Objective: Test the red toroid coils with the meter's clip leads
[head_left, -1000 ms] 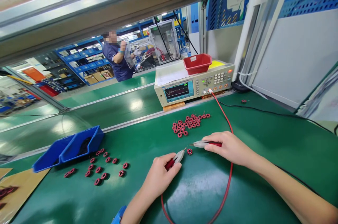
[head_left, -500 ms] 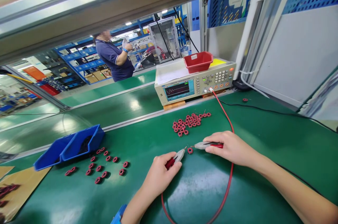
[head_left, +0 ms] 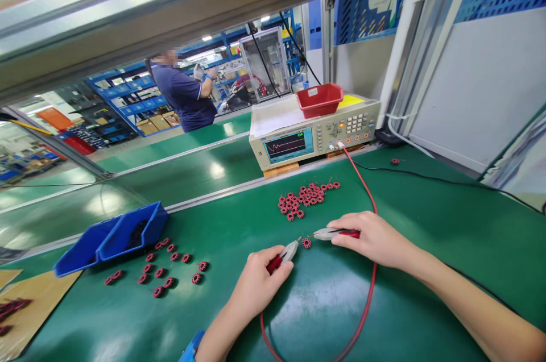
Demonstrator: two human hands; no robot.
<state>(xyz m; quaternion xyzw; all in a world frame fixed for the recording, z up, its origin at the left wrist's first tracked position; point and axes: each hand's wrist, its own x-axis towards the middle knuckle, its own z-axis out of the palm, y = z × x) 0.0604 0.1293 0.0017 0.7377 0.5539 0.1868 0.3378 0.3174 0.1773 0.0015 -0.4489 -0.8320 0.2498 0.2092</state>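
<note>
My left hand (head_left: 261,278) is closed on a grey-and-red test clip (head_left: 288,253), its metal tip pointing at a small red-wound coil (head_left: 306,243) on the green bench. From the other side, my right hand (head_left: 367,238) pinches a second grey-and-red test clip (head_left: 327,234). The coil sits between the two tips, close to the thin wire ends; whether both tips grip those wires is too small to tell. A red cable (head_left: 370,288) loops from the tester (head_left: 318,129) down beneath my hands. The tester's screen (head_left: 289,147) shows a wavy trace and a green OK.
Behind the coil lies a cluster of similar coils (head_left: 307,195); several more (head_left: 160,272) are scattered at left beside blue bins (head_left: 111,240). A red tray (head_left: 319,100) rests on the tester. Cardboard (head_left: 46,299) lies at far left. Beyond the bench stands a person (head_left: 183,92).
My hands and the clips stay almost still. On the tester, the red light at the upper right has gone off and an orange one now glows among the buttons. The person behind has shifted slightly.
</note>
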